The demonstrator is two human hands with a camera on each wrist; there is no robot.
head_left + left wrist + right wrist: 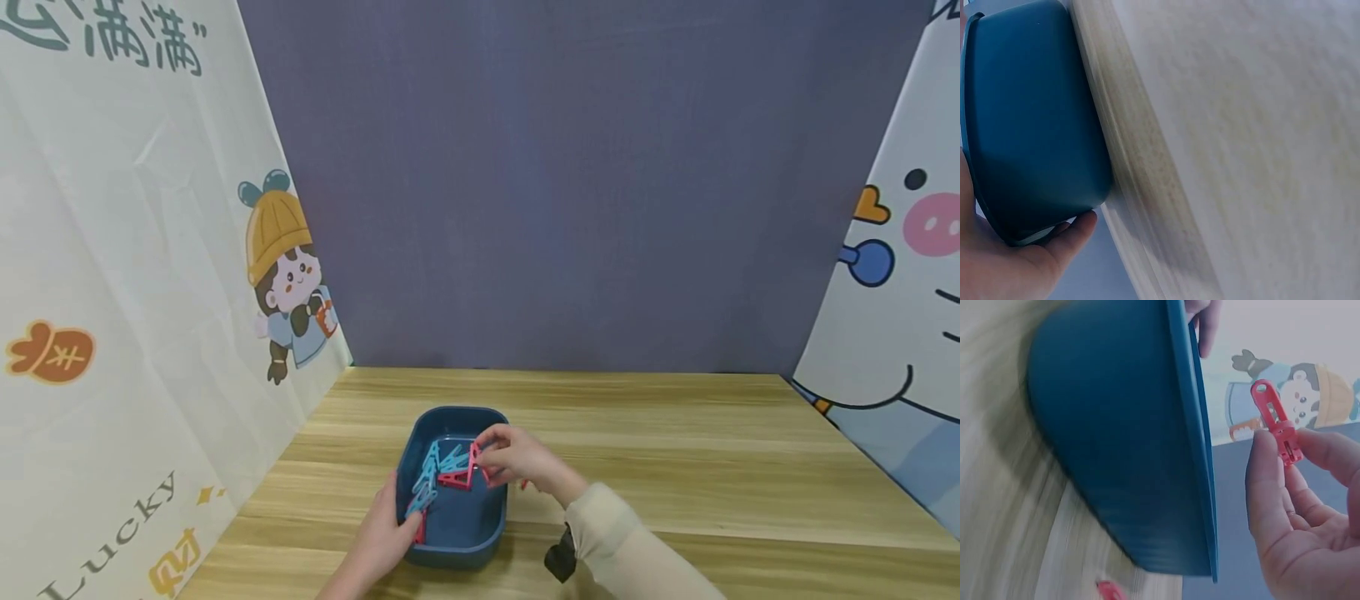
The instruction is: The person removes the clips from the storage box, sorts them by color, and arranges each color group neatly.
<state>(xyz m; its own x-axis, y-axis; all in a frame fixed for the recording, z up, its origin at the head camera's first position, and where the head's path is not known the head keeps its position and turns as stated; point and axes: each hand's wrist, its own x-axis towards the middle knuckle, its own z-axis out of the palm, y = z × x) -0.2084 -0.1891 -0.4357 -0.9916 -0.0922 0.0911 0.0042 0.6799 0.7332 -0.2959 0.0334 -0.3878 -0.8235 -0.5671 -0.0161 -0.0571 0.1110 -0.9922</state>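
A dark blue plastic basin (465, 537) stands on the table, with several light blue clothespins (427, 475) and a few pinkish-red ones lying inside. My left hand (386, 529) grips its left side, thumb over the rim and fingers along the outer wall. In the left wrist view that hand (1016, 265) shows at the basin's (1035, 119) lower edge. Over the basin's right side, my right hand (517, 457) pinches a pinkish-red clothespin (1277, 422) between thumb and fingers. The right wrist view has this clothespin raised beyond the rim, apart from the basin wall (1116, 425).
Just right of the basin, another red clothespin (1110, 590) lies on the wooden table (712, 467), partly hidden by my hand in the head view. A small black object (561, 558) is near my right sleeve. A dark panel (570, 183) rises behind the table, with printed sheets on both sides.
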